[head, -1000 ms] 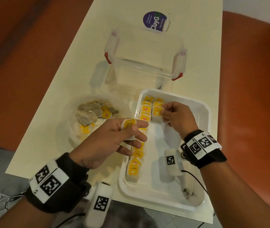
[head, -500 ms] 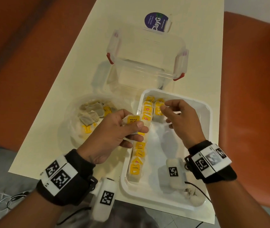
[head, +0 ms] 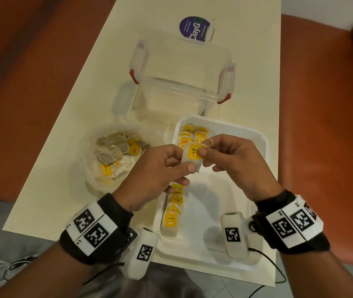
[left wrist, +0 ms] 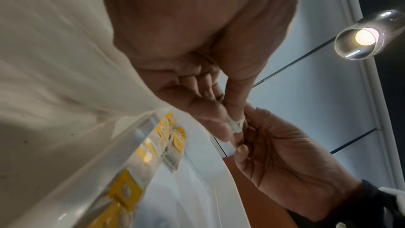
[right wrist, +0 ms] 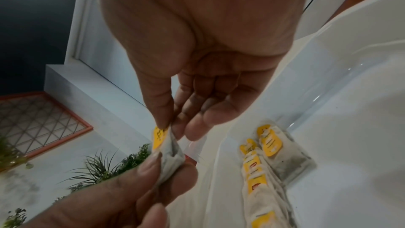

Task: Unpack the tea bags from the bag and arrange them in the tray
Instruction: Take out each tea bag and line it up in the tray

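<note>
Both hands hold one tea bag (head: 192,157) with a yellow tag above the white tray (head: 255,136). My left hand (head: 160,166) pinches its lower edge; my right hand (head: 225,153) pinches the yellow tag at its top. The right wrist view shows the same tea bag (right wrist: 168,152) between both thumbs. A row of tea bags (head: 172,216) runs along the tray's left side, with a short second row (head: 201,134) at the far end. The clear plastic bag (head: 98,179) with several more tea bags lies left of the tray.
An empty clear container (head: 182,82) with red clips stands beyond the tray, a purple-labelled lid (head: 194,29) behind it. The cream table (head: 59,168) is narrow, with orange seats on both sides. The tray's right half holds no tea bags.
My right hand left the tea bags at the tray's far end and came to the tea bag in my left hand. Both hands now hold it above the tray.
</note>
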Tool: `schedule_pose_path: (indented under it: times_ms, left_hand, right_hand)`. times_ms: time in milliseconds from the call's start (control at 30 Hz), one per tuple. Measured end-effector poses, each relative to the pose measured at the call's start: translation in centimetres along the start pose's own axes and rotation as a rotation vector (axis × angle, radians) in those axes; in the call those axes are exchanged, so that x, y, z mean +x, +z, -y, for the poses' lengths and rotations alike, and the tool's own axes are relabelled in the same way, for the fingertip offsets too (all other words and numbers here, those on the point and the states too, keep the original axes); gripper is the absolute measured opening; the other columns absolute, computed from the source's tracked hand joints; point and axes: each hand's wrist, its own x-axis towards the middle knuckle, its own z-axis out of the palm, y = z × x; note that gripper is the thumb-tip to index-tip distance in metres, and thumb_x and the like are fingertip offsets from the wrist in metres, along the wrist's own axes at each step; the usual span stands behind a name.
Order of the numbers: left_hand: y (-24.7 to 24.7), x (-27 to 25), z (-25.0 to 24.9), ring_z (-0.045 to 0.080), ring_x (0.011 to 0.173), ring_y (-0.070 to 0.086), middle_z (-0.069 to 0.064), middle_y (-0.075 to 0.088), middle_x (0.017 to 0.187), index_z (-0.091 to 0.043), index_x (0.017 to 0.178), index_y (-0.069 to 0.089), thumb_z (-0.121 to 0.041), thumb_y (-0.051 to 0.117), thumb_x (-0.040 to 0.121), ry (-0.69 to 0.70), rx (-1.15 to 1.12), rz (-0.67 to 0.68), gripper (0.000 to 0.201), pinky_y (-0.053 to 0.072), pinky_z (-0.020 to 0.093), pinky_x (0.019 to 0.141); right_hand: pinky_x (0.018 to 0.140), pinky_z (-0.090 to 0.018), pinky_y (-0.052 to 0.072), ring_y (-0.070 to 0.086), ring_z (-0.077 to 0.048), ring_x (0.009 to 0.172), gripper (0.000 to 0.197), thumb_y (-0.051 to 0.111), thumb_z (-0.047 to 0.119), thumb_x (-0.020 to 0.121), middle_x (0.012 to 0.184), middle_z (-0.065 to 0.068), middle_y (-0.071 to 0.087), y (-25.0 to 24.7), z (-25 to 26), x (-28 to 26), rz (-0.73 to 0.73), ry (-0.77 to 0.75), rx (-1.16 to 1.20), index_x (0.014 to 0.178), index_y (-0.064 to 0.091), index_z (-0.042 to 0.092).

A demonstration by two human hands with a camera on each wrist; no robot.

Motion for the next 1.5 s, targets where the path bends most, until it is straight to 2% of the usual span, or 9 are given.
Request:
schedule_pose_path:
  times_ms: [100,233,400,567,700,1067,1333,1433,1500]
  left_hand:
    - [0.2,0.1,0.2,0.015,0.072,0.074,0.003,0.078,0.085,-0.021,0.092,0.065,-0.026,0.075,0.087,-0.001,0.053,-0.011,0.012,0.045,0.02,0.047]
    - [-0.4,-0.2,0.5,0.016,0.071,0.074,-0.004,0.077,0.084,-0.028,0.105,0.063,-0.031,0.079,0.082,0.001,0.194,-0.014,0.028,0.045,0.022,0.047]
    - [-2.5,-1.5,0.8,0.012,0.064,0.071,-0.007,0.072,0.08,-0.03,0.096,0.067,-0.03,0.074,0.086,0.034,0.192,-0.074,0.012,0.043,0.018,0.046]
    - [-4.1,-3.0,1.5,0.012,0.064,0.067,-0.005,0.07,0.08,-0.034,0.09,0.069,-0.036,0.073,0.083,0.028,0.147,-0.099,0.009,0.043,0.02,0.047]
    - [-4.6,-3.8,2.0,0.012,0.064,0.066,-0.008,0.069,0.079,-0.038,0.089,0.068,-0.047,0.07,0.073,0.023,0.114,-0.11,0.019,0.044,0.024,0.05]
    - [-4.6,-4.0,2.2,0.012,0.063,0.064,-0.007,0.067,0.077,-0.036,0.088,0.069,-0.05,0.069,0.067,0.039,0.09,-0.121,0.025,0.044,0.024,0.05]
    - [-4.6,-4.0,2.0,0.012,0.064,0.064,-0.006,0.069,0.08,-0.037,0.089,0.069,-0.054,0.075,0.073,0.039,0.097,-0.135,0.024,0.044,0.027,0.053]
    - [-5.3,-3.9,1.3,0.01,0.064,0.064,-0.002,0.071,0.086,-0.037,0.088,0.069,-0.054,0.069,0.067,0.045,0.113,-0.168,0.027,0.045,0.027,0.054]
    - [-6.5,-3.6,0.9,0.009,0.064,0.064,-0.001,0.072,0.087,-0.036,0.089,0.07,-0.047,0.07,0.075,0.057,0.15,-0.22,0.018,0.045,0.025,0.054]
  right_hand:
    - [0.065,-0.028,0.051,0.069,-0.011,0.069,0.004,0.073,0.019,0.087,0.073,0.0,0.073,-0.2,-0.5,-0.2,-0.005,0.008,0.004,0.088,0.072,0.015]
    - [0.065,-0.029,0.05,0.069,-0.013,0.069,0.006,0.071,0.02,0.09,0.074,0.0,0.073,-0.9,-2.0,-0.2,0.011,0.035,-0.083,0.091,0.069,0.015]
    - [0.058,-0.015,0.046,0.068,-0.005,0.064,0.005,0.073,0.024,0.09,0.066,0.006,0.071,-0.8,-4.1,1.2,0.136,0.132,-0.352,0.087,0.069,0.021]
    - [0.062,-0.026,0.052,0.067,-0.011,0.066,0.008,0.074,0.023,0.089,0.073,0.001,0.07,-0.4,-5.2,3.9,-0.018,0.186,-0.3,0.091,0.07,0.016]
    - [0.066,-0.033,0.056,0.068,-0.013,0.065,0.007,0.074,0.022,0.089,0.071,-0.002,0.072,-0.5,-5.8,5.3,-0.112,0.21,-0.272,0.088,0.069,0.017]
    - [0.073,-0.043,0.06,0.065,-0.018,0.06,0.009,0.077,0.02,0.083,0.065,-0.006,0.073,-0.7,-6.2,5.8,-0.174,0.226,-0.323,0.087,0.069,0.016]
    - [0.068,-0.042,0.058,0.071,-0.032,0.068,0.027,0.085,0.019,0.076,0.071,-0.011,0.074,-0.5,-5.9,5.3,-0.181,0.236,-0.288,0.09,0.063,0.018]
    - [0.062,-0.036,0.056,0.068,-0.024,0.064,0.025,0.084,0.019,0.078,0.072,-0.01,0.073,-0.4,-5.6,5.2,-0.202,0.23,-0.257,0.089,0.062,0.018]
    - [0.063,-0.035,0.057,0.068,-0.018,0.064,0.022,0.082,0.024,0.081,0.075,-0.006,0.073,-0.4,-5.1,4.9,-0.224,0.208,-0.267,0.089,0.062,0.019]
